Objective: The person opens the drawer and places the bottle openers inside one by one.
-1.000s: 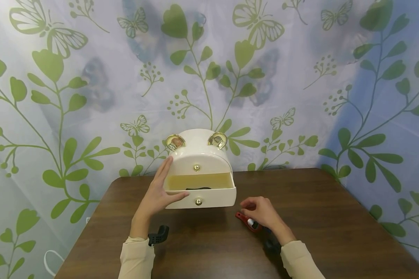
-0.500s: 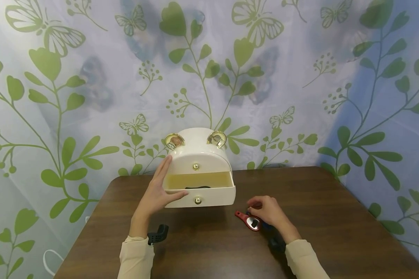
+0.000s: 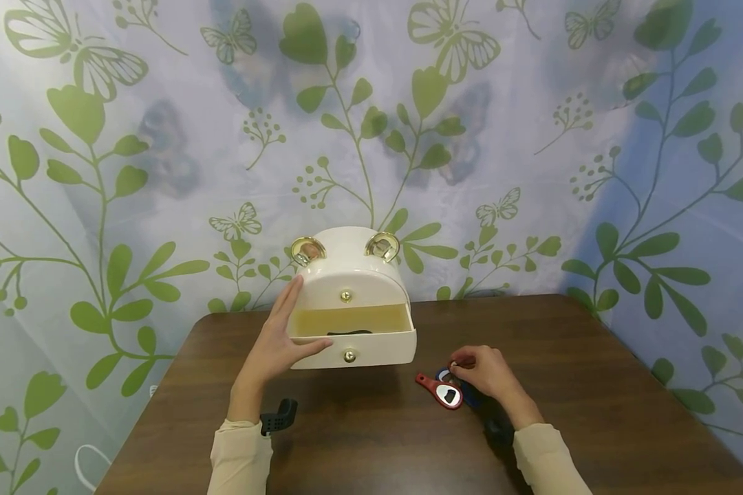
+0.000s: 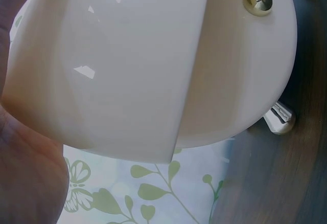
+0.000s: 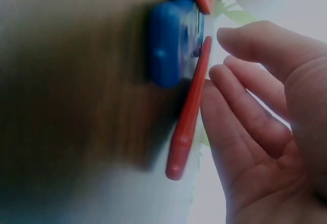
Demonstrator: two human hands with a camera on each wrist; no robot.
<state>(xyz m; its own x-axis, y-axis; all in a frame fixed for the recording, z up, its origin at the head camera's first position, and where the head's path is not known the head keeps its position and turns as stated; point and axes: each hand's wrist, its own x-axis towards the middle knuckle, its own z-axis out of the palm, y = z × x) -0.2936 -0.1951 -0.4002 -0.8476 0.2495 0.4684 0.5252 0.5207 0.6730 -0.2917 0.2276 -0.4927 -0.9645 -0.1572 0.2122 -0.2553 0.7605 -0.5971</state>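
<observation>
A white rounded box (image 3: 356,254) with gold ear-shaped pieces stands on the brown table, its lower drawer (image 3: 371,348) pulled out. My left hand (image 3: 275,347) rests against the box's left side, fingers extended and thumb along the drawer front. In the left wrist view, the white drawer wall (image 4: 117,81) fills much of the picture. My right hand (image 3: 486,371) is over a blue bottle opener (image 5: 166,45), thumb and fingers bent with a gap between them. Beside it lies a red bottle opener (image 3: 448,394). Another red piece (image 5: 189,116) shows close to my right fingertips; whether they touch it I cannot tell.
Inside the drawer lies a dark, thin item (image 3: 349,333), mostly hidden by the front. Gold knobs (image 3: 345,295) mark the drawer fronts. A patterned curtain (image 3: 254,137) hangs behind the table (image 3: 359,433). A white cable (image 3: 89,460) loops at the lower left.
My right hand has moved right, away from the red bottle opener, uncovering it and part of the blue one. The left hand and box stay in place.
</observation>
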